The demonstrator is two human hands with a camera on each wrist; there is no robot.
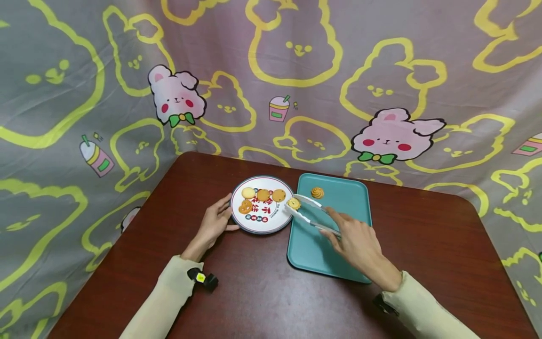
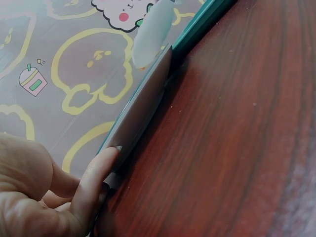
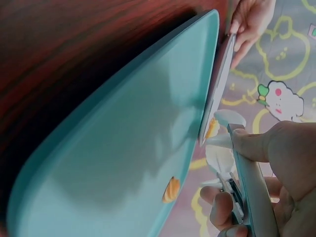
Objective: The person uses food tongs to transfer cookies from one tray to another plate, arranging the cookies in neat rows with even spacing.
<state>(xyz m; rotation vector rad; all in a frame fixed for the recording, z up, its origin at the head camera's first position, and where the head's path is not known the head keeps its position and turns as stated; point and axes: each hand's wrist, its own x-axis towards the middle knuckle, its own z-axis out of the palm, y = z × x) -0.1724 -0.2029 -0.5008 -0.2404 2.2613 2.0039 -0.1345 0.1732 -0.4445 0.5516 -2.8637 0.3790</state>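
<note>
At the left edge of a round white plate (image 1: 254,226) with red lettering and a dark rim, my left hand (image 1: 213,222) grips the rim, thumb on the near side. In the left wrist view the left thumb (image 2: 96,173) presses against the plate's side. My right hand (image 1: 359,238) holds metal tongs (image 1: 312,202) with white tips. Between those tips is a pale round cookie (image 1: 294,203), over the plate's right rim. Several cookies lie on the plate, including a pretzel-shaped cookie (image 1: 245,206) and a brown round cookie (image 1: 263,195).
A teal tray (image 1: 315,249) lies right of the plate, its left edge close to the plate's rim. One swirled cookie (image 1: 317,192) sits near its far end. Behind the dark wooden table (image 1: 254,282) hangs a patterned curtain (image 1: 237,47).
</note>
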